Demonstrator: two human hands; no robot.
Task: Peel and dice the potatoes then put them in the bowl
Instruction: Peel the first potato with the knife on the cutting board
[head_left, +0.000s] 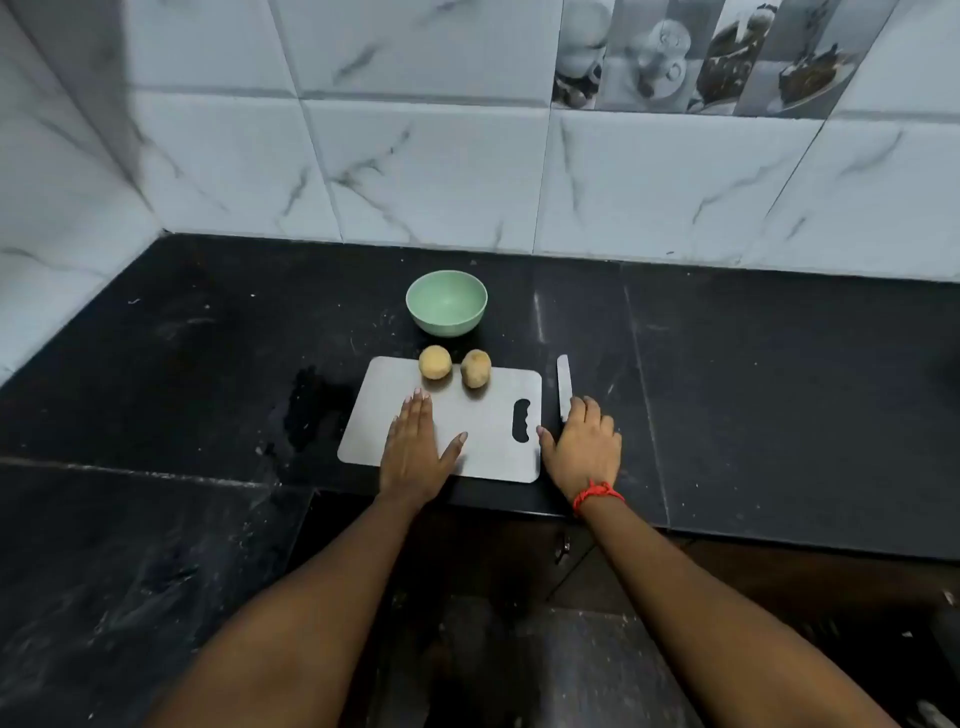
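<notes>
Centrally, two unpeeled potatoes are seen at the far edge of a steel cutting board (488, 400). The left potato (435, 362) is rounder and the right potato (476, 368) more oval; they are set side by side, just apart, with skins whole. Just beyond them, a pale green bowl (447, 303) is stood upright on the black worktop (208, 364), and nothing is seen inside it.

The left hand (415, 452) is laid flat, palm down, on the near left part of the board. Its fingers are held straight and pressed together, pointing toward the left potato without touching it, and the thumb is spread out to the side.

A knife (564, 387) is laid on the worktop just beside the board's right edge, near the handle cut-out, with its blade pointing away. Its near end is covered by the right hand (584, 447), which is placed palm down with the fingers bent over it. Whether the handle is gripped cannot be told. The thumb is brought against the board's right edge. A red thread (597, 496) is tied round the right wrist.

A dark patch (306, 410) is seen on the worktop left of the board, and marbled wall tiles (415, 171) are set behind.
</notes>
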